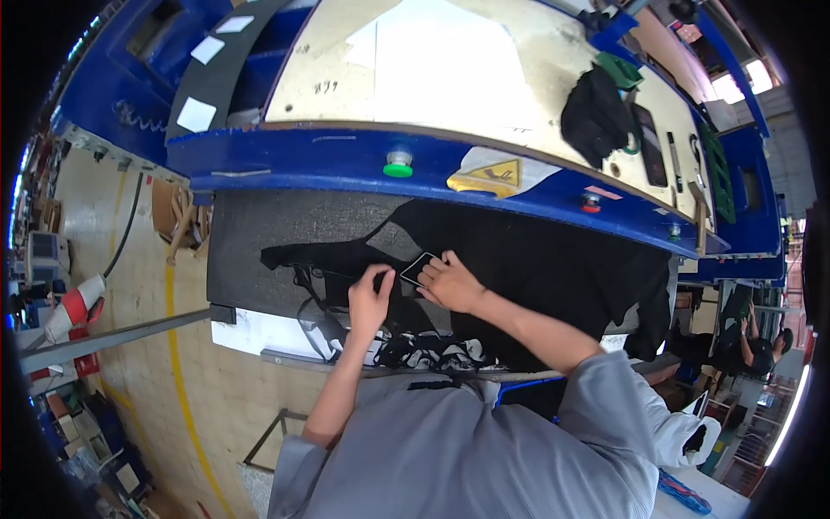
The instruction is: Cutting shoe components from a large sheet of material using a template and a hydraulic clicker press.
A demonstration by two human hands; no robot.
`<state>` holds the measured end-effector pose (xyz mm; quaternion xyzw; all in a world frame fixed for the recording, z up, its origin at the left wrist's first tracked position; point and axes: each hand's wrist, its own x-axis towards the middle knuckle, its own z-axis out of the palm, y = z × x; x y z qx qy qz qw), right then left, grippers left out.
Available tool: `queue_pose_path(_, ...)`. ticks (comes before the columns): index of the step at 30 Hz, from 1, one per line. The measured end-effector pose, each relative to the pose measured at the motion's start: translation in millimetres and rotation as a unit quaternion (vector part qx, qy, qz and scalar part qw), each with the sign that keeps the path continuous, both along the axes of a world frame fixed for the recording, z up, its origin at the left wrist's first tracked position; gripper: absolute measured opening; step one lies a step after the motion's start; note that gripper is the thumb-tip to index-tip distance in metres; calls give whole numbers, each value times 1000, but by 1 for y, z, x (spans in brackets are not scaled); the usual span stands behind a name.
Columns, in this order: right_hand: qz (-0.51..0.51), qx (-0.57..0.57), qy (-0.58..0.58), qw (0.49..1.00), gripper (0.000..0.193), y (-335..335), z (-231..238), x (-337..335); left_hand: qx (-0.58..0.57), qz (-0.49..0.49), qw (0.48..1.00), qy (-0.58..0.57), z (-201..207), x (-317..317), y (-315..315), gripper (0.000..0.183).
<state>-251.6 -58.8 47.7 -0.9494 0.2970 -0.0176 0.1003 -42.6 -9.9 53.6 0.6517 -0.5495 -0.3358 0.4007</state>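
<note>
We noted the small black patch (418, 268) lying on the black garment (536, 268) on the table (251, 242), right hand (451, 284) pressing its edge with flat fingers, left hand (370, 301) curled, pinching fabric just beside.

I am looking down into what seems a garment factory or textile workshop. A large blue industrial machine (363, 160) with a pale flat bed, a green push button (398, 164), a red button (590, 204) and a yellow warning sticker (494, 173) stands before a dark padded table (251, 251) spread with black fabric (536, 259). The floor (147, 285) is bare concrete with a painted yellow line (177, 363). Another worker (761, 350) sits at a station far right, under strip lights.
</note>
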Motion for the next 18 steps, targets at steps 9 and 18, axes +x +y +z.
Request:
queue_pose_path(9, -263, 134, -90, 951, 28, -5, 80, -63, 93, 5, 993, 71, -17, 22, 3, 16)
queue_pose_path(18, -456, -28, -159, 875, 20, 99, 40, -64, 210, -188, 935, 214, 13, -13, -8, 19)
